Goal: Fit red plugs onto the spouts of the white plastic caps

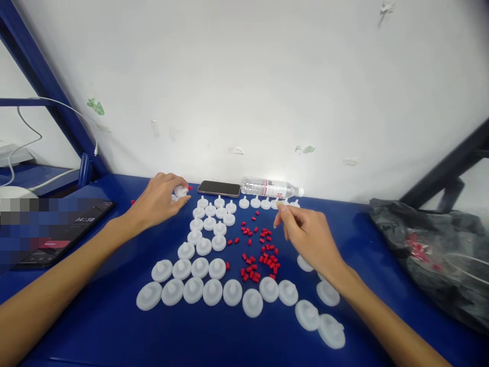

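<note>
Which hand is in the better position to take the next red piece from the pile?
Probably the right hand: it hovers just beside the red pieces with its fingers pinched. The left hand is further away, holding a white cap.

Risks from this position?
1. The right hand hovers over the loose small red plastic pieces; a sweep could scatter them.
2. The clear plastic water bottle lies on its side by the round white plastic caps and might roll.
3. The left hand, gripping one white cap, could nudge the black smartphone.
</note>
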Demonstrator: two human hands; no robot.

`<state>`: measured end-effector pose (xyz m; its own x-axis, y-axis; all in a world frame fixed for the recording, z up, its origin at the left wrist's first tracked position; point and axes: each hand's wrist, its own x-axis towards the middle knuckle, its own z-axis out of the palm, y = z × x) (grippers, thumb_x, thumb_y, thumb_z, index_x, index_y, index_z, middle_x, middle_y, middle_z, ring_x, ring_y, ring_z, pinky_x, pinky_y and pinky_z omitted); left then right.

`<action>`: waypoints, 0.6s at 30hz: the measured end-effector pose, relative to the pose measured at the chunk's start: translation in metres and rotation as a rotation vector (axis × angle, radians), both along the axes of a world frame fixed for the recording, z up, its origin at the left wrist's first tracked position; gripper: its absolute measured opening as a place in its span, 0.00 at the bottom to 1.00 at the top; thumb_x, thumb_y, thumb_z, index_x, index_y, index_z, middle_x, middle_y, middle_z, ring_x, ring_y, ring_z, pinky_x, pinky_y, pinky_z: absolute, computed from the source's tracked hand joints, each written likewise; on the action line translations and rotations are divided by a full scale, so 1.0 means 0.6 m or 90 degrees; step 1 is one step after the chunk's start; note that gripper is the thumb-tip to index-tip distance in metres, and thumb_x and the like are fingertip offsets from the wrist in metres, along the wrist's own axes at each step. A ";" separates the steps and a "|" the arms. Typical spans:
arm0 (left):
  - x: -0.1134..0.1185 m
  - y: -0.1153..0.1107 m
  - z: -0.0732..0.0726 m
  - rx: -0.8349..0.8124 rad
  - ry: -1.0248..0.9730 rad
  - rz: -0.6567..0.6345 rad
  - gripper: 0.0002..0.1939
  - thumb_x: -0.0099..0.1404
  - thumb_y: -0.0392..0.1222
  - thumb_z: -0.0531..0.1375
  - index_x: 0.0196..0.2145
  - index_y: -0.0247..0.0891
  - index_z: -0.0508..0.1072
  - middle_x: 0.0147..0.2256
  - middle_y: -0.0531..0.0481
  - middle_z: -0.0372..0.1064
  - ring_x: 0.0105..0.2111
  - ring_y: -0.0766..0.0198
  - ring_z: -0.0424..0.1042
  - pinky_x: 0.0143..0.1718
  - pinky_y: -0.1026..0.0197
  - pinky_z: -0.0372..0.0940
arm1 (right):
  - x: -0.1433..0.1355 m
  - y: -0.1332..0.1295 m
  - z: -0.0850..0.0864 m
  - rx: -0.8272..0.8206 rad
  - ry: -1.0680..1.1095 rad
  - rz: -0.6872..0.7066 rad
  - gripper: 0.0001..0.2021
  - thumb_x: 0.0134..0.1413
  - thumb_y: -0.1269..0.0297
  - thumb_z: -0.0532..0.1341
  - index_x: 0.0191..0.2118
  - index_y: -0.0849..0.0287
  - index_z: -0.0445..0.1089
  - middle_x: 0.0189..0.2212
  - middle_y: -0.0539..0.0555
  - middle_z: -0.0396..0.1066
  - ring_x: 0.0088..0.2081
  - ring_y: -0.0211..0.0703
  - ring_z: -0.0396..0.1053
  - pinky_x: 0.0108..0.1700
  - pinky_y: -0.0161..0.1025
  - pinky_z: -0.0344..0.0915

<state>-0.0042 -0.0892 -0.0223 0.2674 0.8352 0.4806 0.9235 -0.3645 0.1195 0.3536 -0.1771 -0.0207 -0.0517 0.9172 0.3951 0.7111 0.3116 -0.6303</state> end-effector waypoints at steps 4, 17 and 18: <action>0.004 -0.004 0.000 -0.018 0.029 -0.029 0.21 0.67 0.56 0.56 0.45 0.39 0.80 0.50 0.36 0.73 0.51 0.41 0.72 0.58 0.40 0.65 | -0.004 -0.004 0.001 0.000 -0.011 0.004 0.31 0.75 0.42 0.52 0.25 0.54 0.74 0.15 0.47 0.67 0.19 0.41 0.66 0.31 0.40 0.56; 0.008 -0.005 -0.013 -0.126 0.100 -0.012 0.21 0.61 0.46 0.56 0.50 0.40 0.75 0.42 0.41 0.83 0.45 0.40 0.79 0.52 0.41 0.62 | -0.010 -0.010 -0.001 -0.007 -0.027 0.023 0.29 0.75 0.46 0.50 0.25 0.54 0.73 0.16 0.48 0.67 0.20 0.40 0.65 0.31 0.39 0.56; 0.011 -0.006 -0.011 -0.119 0.097 -0.017 0.21 0.62 0.47 0.55 0.51 0.40 0.76 0.43 0.40 0.82 0.47 0.39 0.78 0.53 0.41 0.62 | -0.010 -0.010 -0.001 -0.001 -0.034 0.022 0.29 0.75 0.47 0.50 0.26 0.54 0.73 0.16 0.48 0.68 0.20 0.40 0.65 0.31 0.39 0.56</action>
